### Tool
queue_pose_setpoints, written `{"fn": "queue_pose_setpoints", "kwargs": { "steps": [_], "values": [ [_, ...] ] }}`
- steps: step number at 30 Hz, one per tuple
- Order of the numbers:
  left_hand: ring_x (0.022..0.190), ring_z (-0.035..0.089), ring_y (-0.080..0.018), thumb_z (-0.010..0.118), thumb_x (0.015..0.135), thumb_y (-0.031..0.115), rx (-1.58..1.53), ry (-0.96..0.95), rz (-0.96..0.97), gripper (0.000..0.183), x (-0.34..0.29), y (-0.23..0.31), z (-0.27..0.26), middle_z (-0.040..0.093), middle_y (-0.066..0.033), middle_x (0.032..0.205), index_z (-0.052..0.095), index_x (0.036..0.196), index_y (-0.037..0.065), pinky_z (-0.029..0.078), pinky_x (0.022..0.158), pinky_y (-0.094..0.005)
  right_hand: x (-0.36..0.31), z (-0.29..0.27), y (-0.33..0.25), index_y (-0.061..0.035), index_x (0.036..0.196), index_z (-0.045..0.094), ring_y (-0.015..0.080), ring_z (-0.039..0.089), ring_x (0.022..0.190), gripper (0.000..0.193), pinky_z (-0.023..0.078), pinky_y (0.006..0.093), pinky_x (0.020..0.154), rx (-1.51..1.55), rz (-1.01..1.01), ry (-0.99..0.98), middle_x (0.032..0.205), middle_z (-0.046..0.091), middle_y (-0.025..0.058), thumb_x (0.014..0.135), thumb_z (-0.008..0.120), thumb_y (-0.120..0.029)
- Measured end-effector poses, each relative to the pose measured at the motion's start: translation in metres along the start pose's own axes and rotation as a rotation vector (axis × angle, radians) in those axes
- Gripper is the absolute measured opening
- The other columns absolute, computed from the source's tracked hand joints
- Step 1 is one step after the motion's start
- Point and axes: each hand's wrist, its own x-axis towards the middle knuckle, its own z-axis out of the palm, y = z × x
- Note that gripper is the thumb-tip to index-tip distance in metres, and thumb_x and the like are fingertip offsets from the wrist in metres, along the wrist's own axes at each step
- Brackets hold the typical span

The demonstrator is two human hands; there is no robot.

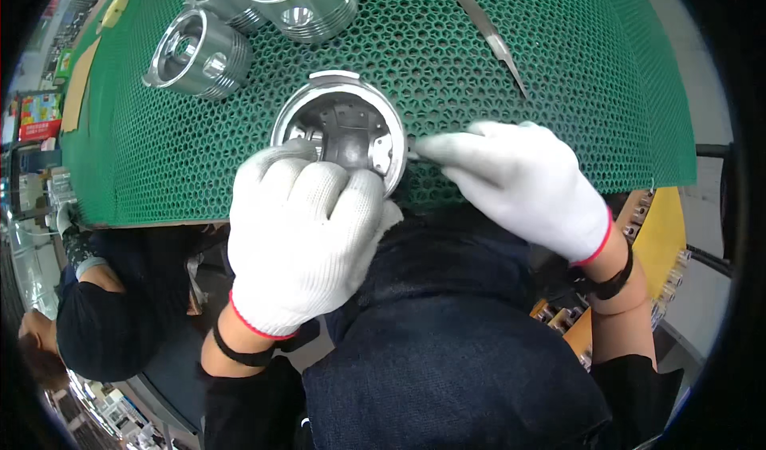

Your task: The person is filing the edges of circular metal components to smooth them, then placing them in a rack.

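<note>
Silver piston sits gripped by left hand; right hand bunched, any pinch unclear

glossy metal piston, matt knit-cloth gloves, textured plastic-looking mat

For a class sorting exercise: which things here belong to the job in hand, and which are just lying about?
In the job: metal piston; left hand, on it; right hand, beside it.

Apparently lying about: three other pistons; pointed metal tool; cardboard.
</note>
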Motion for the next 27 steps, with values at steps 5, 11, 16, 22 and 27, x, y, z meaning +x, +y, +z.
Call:
{"fn": "queue_pose_setpoints", "kwargs": {
  "steps": [5, 11, 16, 22, 27],
  "values": [
    [0.104, 0.060, -0.0261, 0.080, 0.067, 0.022, -0.041, -0.206, 0.253, 0.033, 0.024, -0.041, -0.033, 0.064, -0.0023, 0.093, 0.069, 0.097, 0.014, 0.035, 0.107, -0.0604, 0.003, -0.022, 0.002, -0.0059, 0.120, 0.068, 0.0019, 0.054, 0.057, 0.035, 0.045, 0.0183, 0.049, 0.810, 0.584, -0.210, 0.076, 0.065, 0.0001, 0.090, 0.055, -0.017],
    [0.112, 0.060, -0.0191, 0.079, 0.061, 0.016, -0.126, -0.363, 0.125, 0.032, 0.045, -0.063, -0.019, 0.068, 0.0030, 0.096, 0.073, 0.093, 0.016, 0.035, 0.112, -0.0502, -0.015, -0.007, 0.022, 0.0026, 0.126, 0.059, 0.0008, 0.047, 0.047, 0.038, 0.037, 0.0149, 0.041, 1.113, 0.526, 0.018, 0.072, 0.062, 0.0031, 0.097, 0.052, -0.021],
    [0.108, 0.061, -0.0211, 0.077, 0.056, 0.016, 0.089, -0.213, 0.315, 0.041, 0.067, -0.054, -0.050, 0.067, -0.0011, 0.093, 0.070, 0.096, 0.014, 0.046, 0.103, -0.0444, -0.021, -0.002, 0.022, 0.0013, 0.127, 0.060, 0.0010, 0.048, 0.048, 0.037, 0.037, 0.0150, 0.042, 1.111, 0.541, 0.092, 0.073, 0.062, 0.0032, 0.098, 0.051, -0.021],
    [0.088, 0.061, -0.0206, 0.060, 0.084, 0.016, 0.414, 0.011, 0.619, 0.032, 0.096, -0.073, 0.007, 0.061, -0.0074, 0.095, 0.058, 0.115, 0.007, 0.045, 0.099, -0.0427, -0.019, -0.002, 0.025, -0.0010, 0.128, 0.059, 0.0008, 0.048, 0.049, 0.037, 0.037, 0.0149, 0.043, 1.120, 0.542, 0.068, 0.073, 0.062, 0.0024, 0.098, 0.049, -0.020],
    [0.106, 0.062, -0.0303, 0.071, 0.067, 0.003, 0.326, 0.097, 0.382, 0.059, 0.039, -0.088, -0.013, 0.063, -0.0104, 0.115, 0.062, 0.125, 0.010, 0.049, 0.098, -0.0483, -0.018, -0.007, 0.020, -0.0032, 0.129, 0.060, 0.0035, 0.055, 0.059, 0.036, 0.045, 0.0177, 0.051, 1.049, 0.579, 0.079, 0.081, 0.063, 0.0023, 0.096, 0.051, -0.017]
  ]
}}
